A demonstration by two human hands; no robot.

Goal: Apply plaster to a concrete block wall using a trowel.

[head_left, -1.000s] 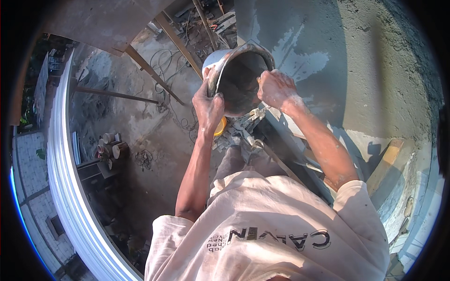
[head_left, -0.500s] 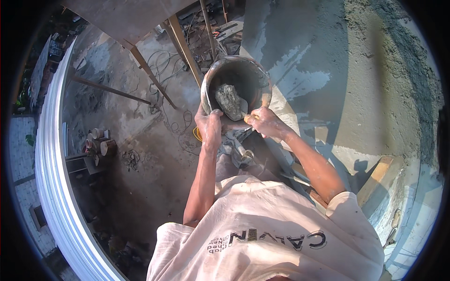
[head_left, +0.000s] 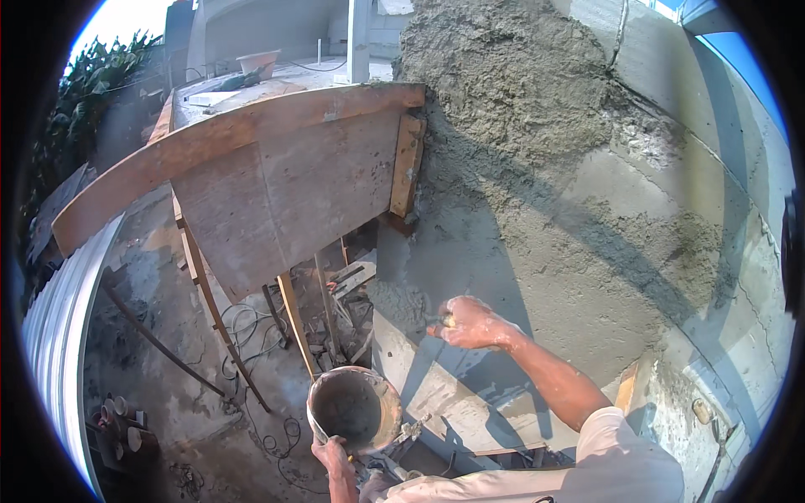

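Note:
My left hand [head_left: 334, 458] grips the near rim of a mortar-smeared bucket [head_left: 389, 408], held low in front of me with its mouth tilted up. Its inside is coated grey. Above and to the right of the bucket, my right hand [head_left: 474, 324] is closed around the yellowish handle of a trowel [head_left: 450, 321]. Motion smears the trowel's blade, which faces the wall. A wet grey patch of mortar [head_left: 396, 307] shows on the wall just left of that hand. The wall [head_left: 545, 210] carries rough, fresh render higher up and smoother grey below.
A wooden formwork board [head_left: 285, 184] juts out at upper left, propped on timber posts [head_left: 298, 323]. Corrugated metal sheeting [head_left: 63, 335] curves along the left. Far below lie loose cables [head_left: 243, 327] and scrap. A basin [head_left: 258, 63] stands on the slab beyond.
My right hand has left the bucket and swung up toward the wall with the trowel. The mortar lump is no longer on the blade in the bucket. My view has tilted up.

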